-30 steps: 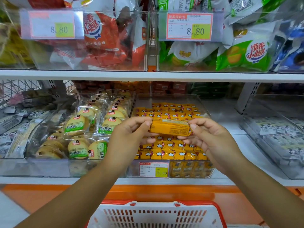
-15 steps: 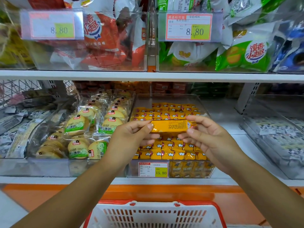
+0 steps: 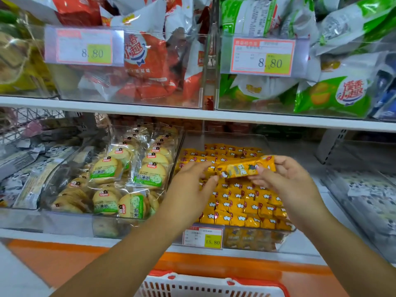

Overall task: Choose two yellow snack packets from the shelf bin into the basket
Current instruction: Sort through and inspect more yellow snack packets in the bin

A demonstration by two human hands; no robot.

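Observation:
A clear shelf bin [image 3: 259,138] on the lower shelf holds several rows of yellow snack packets [image 3: 240,204]. Just above it, my right hand [image 3: 287,183] pinches one yellow packet [image 3: 244,168] by its right half, printed side up and tilted slightly. My left hand [image 3: 192,185] is at the packet's left end, with its blurred thumb and fingertips loosely apart just off that end. A white basket [image 3: 214,286] with a red rim sits at the bottom edge, below both forearms.
Left of the yellow bin stands a clear bin of round biscuit packs [image 3: 128,181]. Another clear bin of pale packets [image 3: 364,196] stands to the right. The upper shelf [image 3: 192,113] carries bins of red and green bags with price tags [image 3: 262,56].
The packet has turned printed side up and shifted right in my right hand. My left hand's pinch on its left end has loosened. The view has tilted slightly.

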